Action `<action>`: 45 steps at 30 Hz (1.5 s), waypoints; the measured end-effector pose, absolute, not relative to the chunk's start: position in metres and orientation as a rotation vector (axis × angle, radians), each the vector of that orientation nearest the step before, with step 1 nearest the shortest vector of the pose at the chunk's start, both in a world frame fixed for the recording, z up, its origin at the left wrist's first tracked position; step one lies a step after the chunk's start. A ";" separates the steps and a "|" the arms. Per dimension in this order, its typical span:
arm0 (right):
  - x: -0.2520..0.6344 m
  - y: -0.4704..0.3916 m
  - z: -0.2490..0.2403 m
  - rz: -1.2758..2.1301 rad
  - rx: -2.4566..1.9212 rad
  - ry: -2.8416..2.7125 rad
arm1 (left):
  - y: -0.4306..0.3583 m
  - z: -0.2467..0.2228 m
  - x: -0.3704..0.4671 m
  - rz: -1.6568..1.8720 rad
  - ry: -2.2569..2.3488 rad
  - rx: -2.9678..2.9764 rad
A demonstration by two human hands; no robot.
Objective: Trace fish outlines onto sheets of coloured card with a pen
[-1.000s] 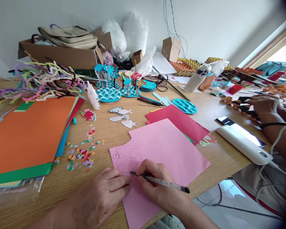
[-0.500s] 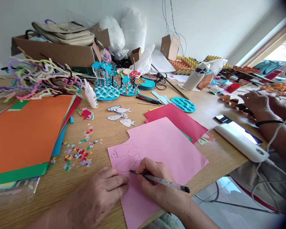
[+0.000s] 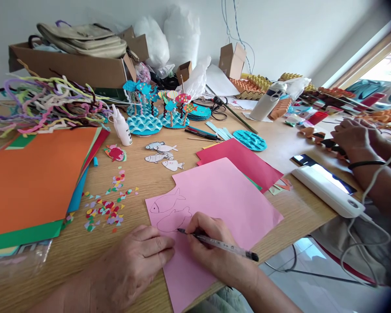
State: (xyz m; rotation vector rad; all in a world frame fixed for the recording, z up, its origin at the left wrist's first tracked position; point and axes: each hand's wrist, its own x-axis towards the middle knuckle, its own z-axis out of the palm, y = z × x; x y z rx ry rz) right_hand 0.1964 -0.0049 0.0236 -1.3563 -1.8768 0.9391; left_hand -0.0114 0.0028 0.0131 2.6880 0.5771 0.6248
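Observation:
A pen (image 3: 226, 246) with a clear barrel and black cap end is held in my right hand (image 3: 211, 243). Its tip touches a pink paper sheet (image 3: 228, 195), at the lower edge of a drawn fish outline (image 3: 172, 221). Above that outline is another drawn fish (image 3: 166, 203) with an eye and gill line. My left hand (image 3: 146, 252) rests with fingers lying flat across the sheet's left edge, holding nothing. Several cut-out paper fish (image 3: 172, 165) lie beyond the sheet, and a red decorated fish (image 3: 115, 153) lies to their left.
Coloured paper (image 3: 35, 182) is stacked at left, beside scattered confetti (image 3: 106, 211). A glue bottle (image 3: 121, 127) and blue fish decorations (image 3: 145, 124) stand behind. At right are a white power bank (image 3: 327, 191), its cable, and another person's hands (image 3: 355, 137).
The view has shifted slightly. My right hand keeps the pen tip near the lower fish outline, and my left hand still rests on the sheet. The other person's hands have moved a little.

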 end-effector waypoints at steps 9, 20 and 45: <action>0.197 -0.008 0.027 1.019 -1.327 -1.848 | 0.005 0.019 -0.011 0.575 0.577 2.699; 0.195 -0.006 0.025 0.983 -1.347 -1.881 | 0.002 0.016 -0.012 0.527 0.600 2.652; 0.196 -0.006 0.025 0.956 -1.350 -1.900 | 0.003 0.012 -0.013 0.550 0.579 2.608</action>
